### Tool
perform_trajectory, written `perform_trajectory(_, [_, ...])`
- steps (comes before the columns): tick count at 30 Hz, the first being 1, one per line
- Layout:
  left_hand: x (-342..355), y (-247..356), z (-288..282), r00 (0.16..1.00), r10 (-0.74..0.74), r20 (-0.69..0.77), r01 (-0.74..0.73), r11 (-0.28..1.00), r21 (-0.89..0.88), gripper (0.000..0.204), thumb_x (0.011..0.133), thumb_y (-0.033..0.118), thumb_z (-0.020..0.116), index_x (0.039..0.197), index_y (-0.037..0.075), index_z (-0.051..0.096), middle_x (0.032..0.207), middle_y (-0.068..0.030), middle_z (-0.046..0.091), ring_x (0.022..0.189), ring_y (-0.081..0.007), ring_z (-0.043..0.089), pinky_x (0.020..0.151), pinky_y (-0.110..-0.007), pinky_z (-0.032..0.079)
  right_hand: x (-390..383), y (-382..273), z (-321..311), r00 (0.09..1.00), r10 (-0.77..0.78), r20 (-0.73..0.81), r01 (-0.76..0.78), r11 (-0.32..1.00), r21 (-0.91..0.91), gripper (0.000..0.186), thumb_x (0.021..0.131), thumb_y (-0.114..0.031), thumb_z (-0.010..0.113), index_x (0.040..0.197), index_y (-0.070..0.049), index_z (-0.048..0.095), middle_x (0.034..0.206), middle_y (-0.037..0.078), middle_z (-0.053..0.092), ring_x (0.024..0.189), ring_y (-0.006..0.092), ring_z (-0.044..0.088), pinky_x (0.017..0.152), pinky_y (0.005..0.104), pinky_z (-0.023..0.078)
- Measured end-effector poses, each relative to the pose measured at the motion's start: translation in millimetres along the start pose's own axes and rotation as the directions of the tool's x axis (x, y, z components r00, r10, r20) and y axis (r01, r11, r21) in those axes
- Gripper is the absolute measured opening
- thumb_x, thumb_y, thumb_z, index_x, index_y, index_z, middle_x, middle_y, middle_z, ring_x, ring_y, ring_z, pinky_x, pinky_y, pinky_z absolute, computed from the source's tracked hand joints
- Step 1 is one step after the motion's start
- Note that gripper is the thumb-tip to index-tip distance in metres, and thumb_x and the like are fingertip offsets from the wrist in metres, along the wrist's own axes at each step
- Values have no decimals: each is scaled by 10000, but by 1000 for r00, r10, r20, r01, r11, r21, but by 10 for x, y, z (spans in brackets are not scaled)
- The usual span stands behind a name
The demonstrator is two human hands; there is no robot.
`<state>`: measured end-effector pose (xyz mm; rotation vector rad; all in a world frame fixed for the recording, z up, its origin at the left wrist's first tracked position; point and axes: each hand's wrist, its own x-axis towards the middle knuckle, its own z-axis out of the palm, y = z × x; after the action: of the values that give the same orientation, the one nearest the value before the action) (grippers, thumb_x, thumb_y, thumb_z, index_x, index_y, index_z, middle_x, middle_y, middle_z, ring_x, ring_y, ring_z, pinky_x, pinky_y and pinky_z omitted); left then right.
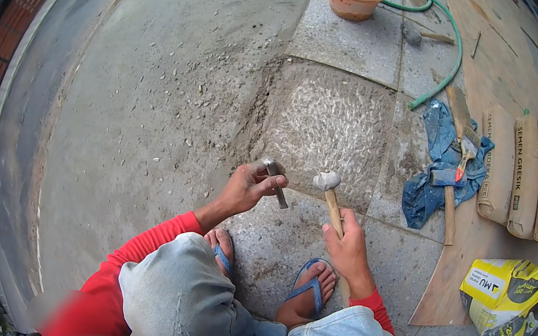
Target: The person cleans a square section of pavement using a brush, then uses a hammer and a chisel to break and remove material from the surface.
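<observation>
My left hand (248, 188) is closed around a short steel chisel (276, 185), its lower end pointing down toward the paving. In my right hand (347, 249) is a hammer with a wooden handle (333, 211) and a pale, dust-covered head (327, 181). The hammer head is apart from the chisel, a little to its right. Just beyond both tools lies a roughened, chipped square (333, 125) of paving, with a ridge of loose soil and crumbs (257, 112) along its left side.
Beyond the square stands an orange bucket of grey mix (350, 4), near a green hose (454, 64). To the right are a blue cloth (425, 194) with brushes, a long wooden handle (449, 214), paper cement sacks (528, 172) and a yellow bag (505, 289). Wet-looking grey concrete (141, 125) spreads left.
</observation>
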<state>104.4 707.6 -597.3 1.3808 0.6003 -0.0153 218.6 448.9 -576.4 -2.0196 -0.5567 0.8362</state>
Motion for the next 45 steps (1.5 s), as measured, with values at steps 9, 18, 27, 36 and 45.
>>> perform_trajectory(9, [645, 494, -595, 916, 346, -204, -288, 920, 268, 271, 1030, 186, 699, 1200, -24, 679, 1075, -92, 749, 1009, -187, 733, 897, -359, 636, -11, -309, -396, 916, -316, -248, 388, 855, 345, 258, 1043, -190, 621, 1205, 10, 611, 788, 49, 659, 667, 79, 598, 589, 298, 502])
perform_trajectory(18, [919, -55, -601, 950, 175, -259, -57, 911, 408, 234, 938, 142, 807, 1114, 8, 732, 919, -40, 772, 831, -124, 699, 755, -304, 559, -91, 494, 94, 961, -162, -223, 151, 986, -67, 322, 1028, -303, 639, 971, 14, 626, 700, 216, 620, 627, 356, 675, 583, 457, 484])
perform_trajectory(27, [988, 22, -570, 938, 345, -22, -247, 715, 654, 272, 880, 200, 862, 1058, 26, 751, 923, -73, 773, 798, -123, 720, 703, -319, 563, -168, -979, -707, 924, -371, -99, 382, 869, 314, 277, 1089, -229, 533, 1146, 41, 564, 721, 1, 604, 584, 59, 546, 511, 242, 421])
perform_trajectory(36, [879, 39, -492, 878, 478, 30, -383, 664, 642, 309, 845, 223, 878, 990, -3, 724, 844, -109, 707, 674, -197, 648, 655, -355, 532, 653, -789, 70, 947, -314, 68, 321, 929, -186, 321, 1100, -310, 532, 1064, 2, 464, 638, 185, 549, 513, 268, 546, 493, 380, 397])
perform_trajectory(45, [897, -10, -524, 919, 391, -60, -287, 763, 579, 248, 870, 187, 867, 983, 7, 739, 857, -61, 737, 732, -108, 661, 671, -323, 542, 288, -1303, -520, 902, -399, -164, 432, 838, 333, 322, 1105, -290, 550, 970, 1, 516, 623, 28, 526, 514, 94, 501, 470, 318, 406])
